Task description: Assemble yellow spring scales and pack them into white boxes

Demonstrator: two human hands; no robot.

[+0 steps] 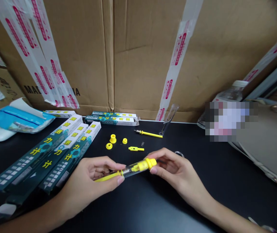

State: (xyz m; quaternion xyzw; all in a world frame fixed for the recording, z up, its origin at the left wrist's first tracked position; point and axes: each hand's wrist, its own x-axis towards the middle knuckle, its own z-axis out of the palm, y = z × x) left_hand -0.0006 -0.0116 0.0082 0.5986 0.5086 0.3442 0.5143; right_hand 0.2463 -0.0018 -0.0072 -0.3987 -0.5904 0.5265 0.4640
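My left hand [87, 178] is closed around the clear tube of a tubular spring scale [131, 170], thumb and fingers near its middle. Inside the tube show a yellow rod and a metal spring. My right hand [177, 171] pinches the yellow cap at the tube's right end. The tube is held tilted slightly, right end higher, above the black table. Beyond it lie loose yellow parts: a flanged collar [113, 138], a ring [109, 146], a small cap [124, 141] and a flat hook piece [136, 149]. A small spring [142, 144] rests beside them.
A yellow rod [150, 134] and an empty clear tube [169, 119] lie farther back. Long printed boxes [43, 152] are at left, more boxes [111, 118] behind. A blue packet [22, 116], a bottle [230, 94], a beige bag [271, 136] and a cardboard wall [138, 58] surround the table.
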